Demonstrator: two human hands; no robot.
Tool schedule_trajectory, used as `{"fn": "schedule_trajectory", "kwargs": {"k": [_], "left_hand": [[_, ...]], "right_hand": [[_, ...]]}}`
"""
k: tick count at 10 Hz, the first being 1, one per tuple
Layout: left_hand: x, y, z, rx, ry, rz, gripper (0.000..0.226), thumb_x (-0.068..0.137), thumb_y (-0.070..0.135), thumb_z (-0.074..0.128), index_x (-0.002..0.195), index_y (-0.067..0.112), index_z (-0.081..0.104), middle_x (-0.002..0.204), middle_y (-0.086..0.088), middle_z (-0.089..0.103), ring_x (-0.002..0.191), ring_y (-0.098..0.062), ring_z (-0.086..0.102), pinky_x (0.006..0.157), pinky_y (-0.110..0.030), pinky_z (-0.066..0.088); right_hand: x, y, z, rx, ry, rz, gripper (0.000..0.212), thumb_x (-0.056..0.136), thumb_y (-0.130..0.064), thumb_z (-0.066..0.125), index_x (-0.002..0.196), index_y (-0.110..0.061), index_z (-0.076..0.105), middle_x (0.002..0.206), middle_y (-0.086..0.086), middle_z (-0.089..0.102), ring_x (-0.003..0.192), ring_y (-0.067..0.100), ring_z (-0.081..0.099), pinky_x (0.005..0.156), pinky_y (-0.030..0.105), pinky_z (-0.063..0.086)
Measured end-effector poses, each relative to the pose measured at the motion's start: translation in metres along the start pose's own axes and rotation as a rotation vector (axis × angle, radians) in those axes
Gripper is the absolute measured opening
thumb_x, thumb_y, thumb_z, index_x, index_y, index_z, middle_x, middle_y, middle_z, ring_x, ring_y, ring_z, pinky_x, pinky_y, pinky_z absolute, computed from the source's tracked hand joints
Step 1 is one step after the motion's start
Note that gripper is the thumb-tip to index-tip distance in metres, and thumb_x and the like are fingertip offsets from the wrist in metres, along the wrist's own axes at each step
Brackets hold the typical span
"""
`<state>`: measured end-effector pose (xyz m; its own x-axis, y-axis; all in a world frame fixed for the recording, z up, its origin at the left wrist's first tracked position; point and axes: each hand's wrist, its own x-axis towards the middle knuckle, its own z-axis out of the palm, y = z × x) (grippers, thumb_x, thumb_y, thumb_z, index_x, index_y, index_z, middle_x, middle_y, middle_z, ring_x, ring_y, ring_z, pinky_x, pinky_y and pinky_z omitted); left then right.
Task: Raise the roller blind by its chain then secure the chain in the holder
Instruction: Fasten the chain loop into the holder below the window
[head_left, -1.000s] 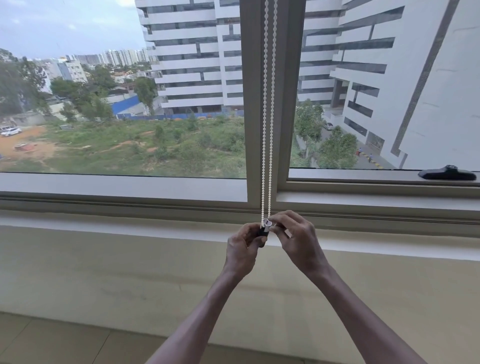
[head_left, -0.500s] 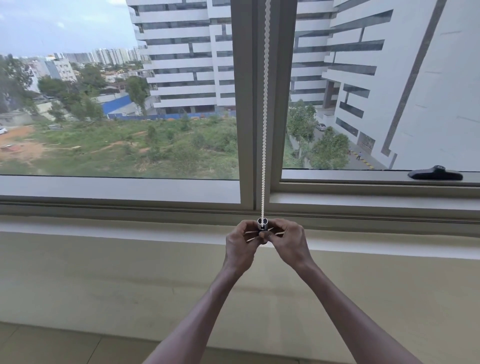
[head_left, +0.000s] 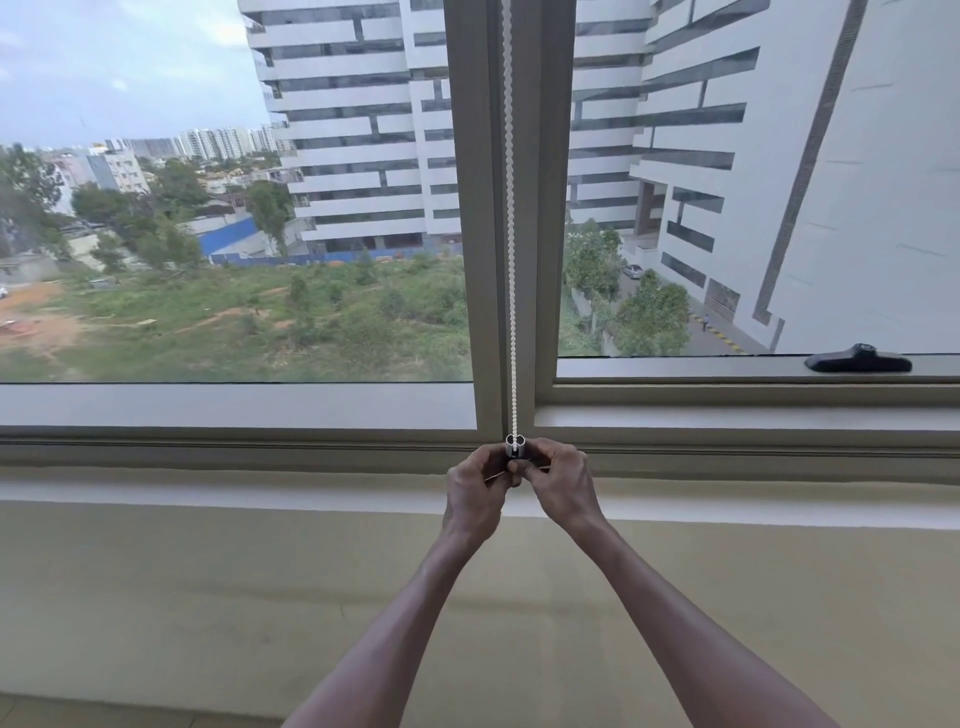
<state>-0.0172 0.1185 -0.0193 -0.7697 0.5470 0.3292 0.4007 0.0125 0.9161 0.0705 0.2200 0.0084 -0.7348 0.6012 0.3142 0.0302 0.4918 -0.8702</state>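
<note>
1. Window fills the upper view: two panes split by a grey-beige mullion (head_left: 470, 208), white multi-storey buildings (head_left: 353, 119) and scrubby green ground outside.
2. Below the frame, a pale ledge (head_left: 208, 491), then a cream wall (head_left: 208, 597) down to a strip of floor at bottom left.
3. Black window handle (head_left: 858, 358) lies flat on the lower rail of the right pane, well apart from the hands.
4. White bead chain (head_left: 510, 234) hangs straight down the mullion from the top edge of the view; the two runs sit so close they read as one line.
5. Chain's lower end enters the holder (head_left: 515, 447), a small clear-and-dark piece at the foot of the mullion, level with the bottom frame rail. Chain looks taut above it.
6. Left hand (head_left: 475, 491): fingers curled in, thumb and fingertips pinched against the holder's left side. Closed grip, no visible gap.
7. Right hand (head_left: 561, 486): same posture mirrored, fingertips pressed on the holder's right side and lower part, touching the left hand's fingertips.
8. Holder body below its top loop is covered by the fingers; how it is fixed to the frame cannot be told.
9. Both forearms reach up from the bottom edge, converging at the holder.
</note>
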Motion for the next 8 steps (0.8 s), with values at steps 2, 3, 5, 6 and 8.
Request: {"fn": "schedule_trajectory", "kwargs": {"k": [2,3,5,6,8], "left_hand": [[0.007,-0.004,-0.003,0.01,0.005,0.004,0.039,0.083,-0.008,0.064,0.099,0.027,0.069,0.081,0.003,0.077,0.079,-0.012,0.074,0.079,-0.023,0.057],[0.008,-0.005,-0.004,0.002,0.008,0.003,0.037,0.083,-0.008,0.065,0.101,0.023,0.07,0.083,0.002,0.077,0.081,-0.012,0.074,0.079,-0.021,0.056],[0.004,-0.004,-0.013,0.053,-0.05,0.048,0.046,0.079,-0.001,0.074,0.101,0.038,0.065,0.093,0.017,0.075,0.094,0.0,0.07,0.077,-0.013,0.052],[-0.006,-0.016,-0.027,0.2,-0.095,0.063,0.049,0.077,0.0,0.076,0.116,0.027,0.064,0.107,0.014,0.071,0.106,-0.003,0.065,0.085,-0.02,0.054],[-0.018,-0.027,-0.05,0.408,0.135,0.198,0.035,0.089,-0.001,0.056,0.122,0.01,0.062,0.117,0.0,0.069,0.109,-0.017,0.065,0.096,-0.033,0.051]], "right_hand": [[0.006,-0.002,0.005,0.011,-0.016,0.002,0.022,0.08,0.002,0.069,0.091,-0.016,0.076,0.074,0.0,0.075,0.063,-0.002,0.066,0.062,0.005,0.045],[0.008,0.001,0.006,0.01,-0.016,0.002,0.023,0.081,0.0,0.069,0.095,-0.017,0.076,0.077,-0.001,0.076,0.071,0.006,0.07,0.066,0.007,0.047],[0.005,0.006,0.001,0.024,-0.066,-0.016,0.023,0.084,-0.013,0.073,0.104,-0.025,0.073,0.089,-0.01,0.075,0.084,0.004,0.07,0.075,0.015,0.052],[-0.003,0.011,-0.005,0.005,-0.029,0.029,0.027,0.095,-0.035,0.062,0.118,-0.023,0.069,0.102,-0.012,0.074,0.098,0.004,0.067,0.077,0.007,0.045],[-0.011,0.021,-0.011,-0.273,0.207,-0.042,0.04,0.104,-0.023,0.042,0.138,-0.005,0.052,0.134,0.014,0.061,0.126,0.028,0.053,0.105,0.032,0.041]]}}
